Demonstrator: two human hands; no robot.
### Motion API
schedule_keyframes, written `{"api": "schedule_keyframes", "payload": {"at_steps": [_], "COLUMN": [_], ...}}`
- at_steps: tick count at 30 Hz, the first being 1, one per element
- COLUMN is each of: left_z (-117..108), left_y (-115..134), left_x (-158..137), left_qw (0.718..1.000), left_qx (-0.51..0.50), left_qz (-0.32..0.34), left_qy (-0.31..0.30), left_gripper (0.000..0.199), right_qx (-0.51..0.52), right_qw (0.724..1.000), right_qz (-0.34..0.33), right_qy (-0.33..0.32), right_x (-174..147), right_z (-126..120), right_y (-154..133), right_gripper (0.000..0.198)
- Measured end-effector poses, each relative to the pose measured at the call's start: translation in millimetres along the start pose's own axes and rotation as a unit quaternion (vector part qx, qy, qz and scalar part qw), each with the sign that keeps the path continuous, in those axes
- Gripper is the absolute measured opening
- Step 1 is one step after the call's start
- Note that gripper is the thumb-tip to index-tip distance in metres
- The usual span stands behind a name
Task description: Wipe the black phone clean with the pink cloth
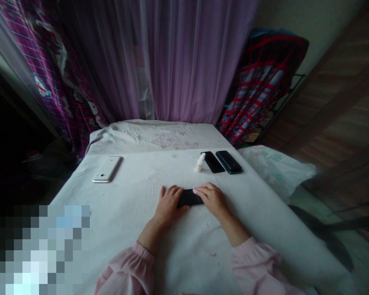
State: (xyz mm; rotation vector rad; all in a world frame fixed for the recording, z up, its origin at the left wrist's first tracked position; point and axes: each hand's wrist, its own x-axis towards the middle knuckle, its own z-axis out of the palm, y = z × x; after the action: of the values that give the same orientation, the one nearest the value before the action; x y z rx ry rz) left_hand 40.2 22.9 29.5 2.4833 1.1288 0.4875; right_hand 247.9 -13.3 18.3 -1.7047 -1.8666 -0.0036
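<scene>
A dark smartphone (190, 197) lies sideways on the white-covered table in front of me. My left hand (171, 201) grips its left end, thumb along the near edge and fingers at the far edge. Over the phone's right part, my right hand (213, 197) pinches a small pink piece of cloth (196, 191) against the surface. Just beyond that hand stands a small white spray bottle (200, 162), upright. Beside the bottle lie a black phone (213, 162) and, farther right, a pair of stacked dark phones (229, 162).
A white phone (108, 169) lies at the table's left side. The white tablecloth (184, 254) has wrinkles and small marks. Purple curtains (184, 61) hang behind the table. A white plastic bag (273, 166) is beyond the right edge, near a red-checked cloth (258, 86).
</scene>
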Motion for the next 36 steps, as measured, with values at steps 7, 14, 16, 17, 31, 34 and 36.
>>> {"api": "schedule_keyframes", "payload": {"at_steps": [7, 14, 16, 17, 31, 34, 36], "left_z": [3, 8, 8, 7, 0, 0, 1], "left_y": [-1, -4, -4, -3, -25, -31, -30], "left_x": [-2, -2, -2, -2, -20, -25, -26], "left_qw": [0.999, 0.999, 0.999, 0.999, 0.998, 0.997, 0.996], "left_qx": [0.014, 0.021, 0.021, 0.022, 0.038, 0.04, 0.04], "left_qz": [-0.002, -0.003, -0.006, -0.007, -0.012, -0.006, -0.004], "left_qy": [0.03, 0.039, 0.038, 0.038, 0.056, 0.063, 0.08], "left_gripper": [0.055, 0.058, 0.057, 0.057, 0.063, 0.053, 0.05], "right_qx": [0.019, 0.043, 0.049, 0.051, 0.141, 0.153, 0.148], "right_qw": [1.0, 0.998, 0.998, 0.998, 0.961, 0.961, 0.967], "right_qz": [0.02, 0.024, 0.028, 0.032, 0.15, 0.155, 0.142], "right_qy": [0.015, 0.031, 0.029, 0.027, 0.184, 0.172, 0.149], "right_x": [2, -44, -47, -45, -6, -25, -35], "right_z": [3, -10, -10, -10, 14, 6, 3], "right_y": [2, -1, -1, -1, 22, 16, 8], "right_gripper": [0.022, 0.026, 0.027, 0.027, 0.035, 0.031, 0.028]}}
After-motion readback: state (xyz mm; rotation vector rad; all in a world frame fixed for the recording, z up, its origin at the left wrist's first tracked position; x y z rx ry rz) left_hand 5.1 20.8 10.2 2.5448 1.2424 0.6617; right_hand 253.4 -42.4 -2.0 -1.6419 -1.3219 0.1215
